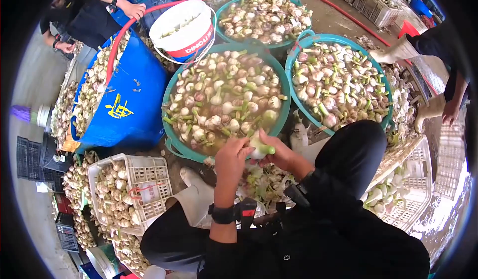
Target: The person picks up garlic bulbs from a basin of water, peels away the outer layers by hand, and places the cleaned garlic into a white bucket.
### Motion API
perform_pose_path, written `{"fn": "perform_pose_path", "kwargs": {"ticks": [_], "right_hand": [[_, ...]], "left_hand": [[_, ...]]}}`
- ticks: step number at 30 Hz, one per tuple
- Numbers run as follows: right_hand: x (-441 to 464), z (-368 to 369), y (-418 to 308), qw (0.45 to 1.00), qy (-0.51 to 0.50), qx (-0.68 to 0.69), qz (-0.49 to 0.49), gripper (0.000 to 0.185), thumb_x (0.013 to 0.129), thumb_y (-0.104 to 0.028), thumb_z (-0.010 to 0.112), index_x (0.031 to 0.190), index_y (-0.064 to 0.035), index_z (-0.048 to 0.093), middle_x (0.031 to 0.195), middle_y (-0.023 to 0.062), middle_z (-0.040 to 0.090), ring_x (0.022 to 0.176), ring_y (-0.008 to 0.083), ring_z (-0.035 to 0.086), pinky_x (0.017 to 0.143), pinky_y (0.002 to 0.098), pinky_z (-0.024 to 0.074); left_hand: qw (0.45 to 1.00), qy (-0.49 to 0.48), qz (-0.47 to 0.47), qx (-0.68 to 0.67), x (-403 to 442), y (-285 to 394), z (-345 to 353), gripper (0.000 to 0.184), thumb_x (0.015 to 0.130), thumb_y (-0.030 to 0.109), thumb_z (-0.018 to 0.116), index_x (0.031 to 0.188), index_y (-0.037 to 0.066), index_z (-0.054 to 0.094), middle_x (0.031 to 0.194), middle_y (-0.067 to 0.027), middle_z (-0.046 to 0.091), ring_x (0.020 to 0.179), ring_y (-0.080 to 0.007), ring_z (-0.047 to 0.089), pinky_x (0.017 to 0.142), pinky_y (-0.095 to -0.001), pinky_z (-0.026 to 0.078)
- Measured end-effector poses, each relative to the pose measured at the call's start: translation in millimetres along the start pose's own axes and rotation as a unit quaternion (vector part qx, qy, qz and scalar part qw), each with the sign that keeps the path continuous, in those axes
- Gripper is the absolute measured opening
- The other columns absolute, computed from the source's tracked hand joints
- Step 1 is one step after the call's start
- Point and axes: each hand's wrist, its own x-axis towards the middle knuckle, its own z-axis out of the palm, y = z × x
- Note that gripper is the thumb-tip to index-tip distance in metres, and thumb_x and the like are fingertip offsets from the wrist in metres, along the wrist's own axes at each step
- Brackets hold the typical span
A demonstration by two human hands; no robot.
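Both of my hands meet over the near rim of a green tub (172, 144) full of garlic bulbs in cloudy water. Between them is one pale garlic bulb (260, 147) with a short green stem pointing right. My left hand (231, 157) has its fingers closed against the bulb's left side. My right hand (280, 154) is wrapped round its right side. Below the hands, loose peelings (266, 184) lie in a heap between my boots.
A white crate of garlic (149, 179) stands at the lower left, another crate (420, 179) at the right. Around the tub are a blue barrel (137, 94), a white bucket (181, 25) and more green tubs (294, 99). A person's hand (133, 11) holds a red hose (117, 42).
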Motion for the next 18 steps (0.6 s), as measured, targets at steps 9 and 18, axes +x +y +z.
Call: {"fn": "perform_pose_path", "kwargs": {"ticks": [9,18], "right_hand": [[-1.1,-10.5,2.6,0.996,0.010,-0.080,-0.043,0.034,0.077,-0.032,0.048,0.100,-0.0070,0.047,0.086,0.0047,0.057,0.063,0.0163,0.058,0.045,0.0219,0.0408],[-1.0,-14.7,12.2,0.992,-0.083,0.002,0.091,0.033,0.078,-0.029,0.058,0.103,-0.0084,0.053,0.085,0.0014,0.059,0.073,0.0105,0.056,0.055,0.0251,0.0456]], "left_hand": [[0.986,-0.048,0.060,0.147,-5.4,-11.1,4.6,0.008,0.072,0.011,0.056,0.078,0.006,0.060,0.067,-0.0120,0.055,0.060,-0.0256,0.057,0.052,-0.0347,0.043],[0.996,0.059,-0.062,-0.021,1.1,-39.0,-2.5,0.009,0.072,0.003,0.055,0.079,0.001,0.060,0.067,-0.0107,0.056,0.057,-0.0196,0.055,0.054,-0.0279,0.043]]}}
